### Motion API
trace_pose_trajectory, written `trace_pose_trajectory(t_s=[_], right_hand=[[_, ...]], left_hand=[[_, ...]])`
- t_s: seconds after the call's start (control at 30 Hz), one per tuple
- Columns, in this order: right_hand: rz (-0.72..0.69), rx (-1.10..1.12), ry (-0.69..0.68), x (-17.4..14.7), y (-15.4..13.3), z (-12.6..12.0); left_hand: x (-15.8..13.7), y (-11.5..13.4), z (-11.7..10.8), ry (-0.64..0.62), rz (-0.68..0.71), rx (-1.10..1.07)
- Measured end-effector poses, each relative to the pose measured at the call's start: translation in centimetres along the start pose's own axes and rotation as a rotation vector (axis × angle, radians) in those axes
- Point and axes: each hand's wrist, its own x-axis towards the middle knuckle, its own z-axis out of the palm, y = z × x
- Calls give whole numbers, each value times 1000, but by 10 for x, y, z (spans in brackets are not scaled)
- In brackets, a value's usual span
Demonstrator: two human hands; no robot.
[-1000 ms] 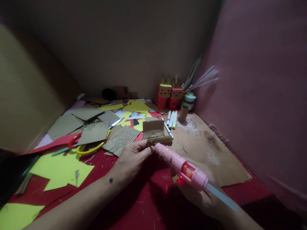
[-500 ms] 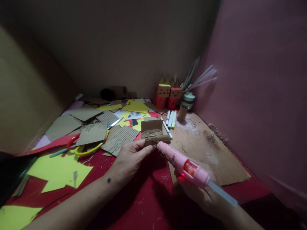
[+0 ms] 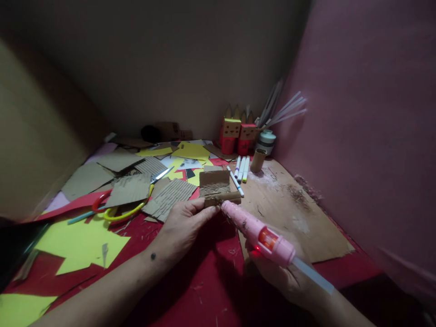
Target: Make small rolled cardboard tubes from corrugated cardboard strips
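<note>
Between thumb and fingers, my left hand (image 3: 185, 220) pinches the left end of a folded cardboard piece (image 3: 215, 182), whose back flap stands up behind a rolled front edge. My right hand (image 3: 275, 270) is wrapped round a pink hot glue gun (image 3: 252, 225) with a red light glowing at its side. The gun's nozzle meets the front edge of the cardboard, close to my left thumb. A translucent glue stick (image 3: 315, 274) pokes out of the gun's rear. Part of my right hand's fingers is hidden behind the gun.
Scissors (image 3: 126, 213) with red and yellow handles lie left, partly under a cardboard scrap (image 3: 131, 188). Several markers (image 3: 241, 169), a short cardboard tube (image 3: 259, 160), two decorated boxes (image 3: 231, 136) and a lidded jar (image 3: 265, 141) stand or lie behind. A cardboard sheet (image 3: 306, 227) covers the right side.
The whole view has shifted very slightly. Both hands, the glue gun and the folded cardboard keep nearly the same positions relative to one another.
</note>
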Motion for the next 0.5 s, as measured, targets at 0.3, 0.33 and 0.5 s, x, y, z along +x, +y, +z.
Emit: trace_pose_trajectory(t_s=[0.3,0.33,0.5], right_hand=[[0,37,-7,1,0,2],[0,39,-21,1,0,2],[96,104,-61,-2,-2,-2]], left_hand=[[-1,0,1,-49,35,-27],[-1,0,0,-44,34,-13],[0,0,-1,-15,27,47]])
